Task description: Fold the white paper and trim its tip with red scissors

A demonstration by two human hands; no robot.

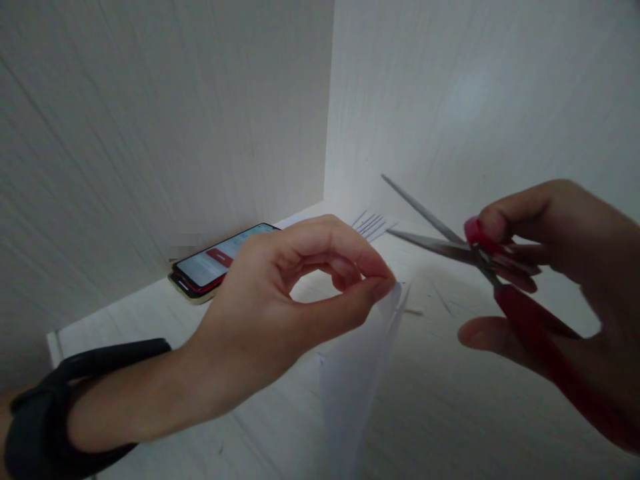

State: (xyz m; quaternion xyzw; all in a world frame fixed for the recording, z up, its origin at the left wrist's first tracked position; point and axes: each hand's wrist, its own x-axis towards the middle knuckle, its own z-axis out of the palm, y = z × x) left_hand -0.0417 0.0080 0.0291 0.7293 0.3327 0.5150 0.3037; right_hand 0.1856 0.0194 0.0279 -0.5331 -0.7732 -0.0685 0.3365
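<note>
My left hand (300, 287) pinches the top corner of a white sheet of paper (357, 380) between thumb and fingertips. The paper hangs down from the pinch and looks folded or layered near its right edge. To the right, my right hand (550, 267) holds a pair of scissors (473, 252) with red handles. Its fingers are around the handles, and the blades are spread apart, pointing left. The blade tips are above and beyond the pinched corner, apart from the paper.
A phone (215, 260) with its screen lit lies at the back left, partly behind my left hand. Thin paper strips (370, 225) lie near the corner of two pale walls. Small scraps and a short tan stick (413, 311) are on the white surface (435, 413).
</note>
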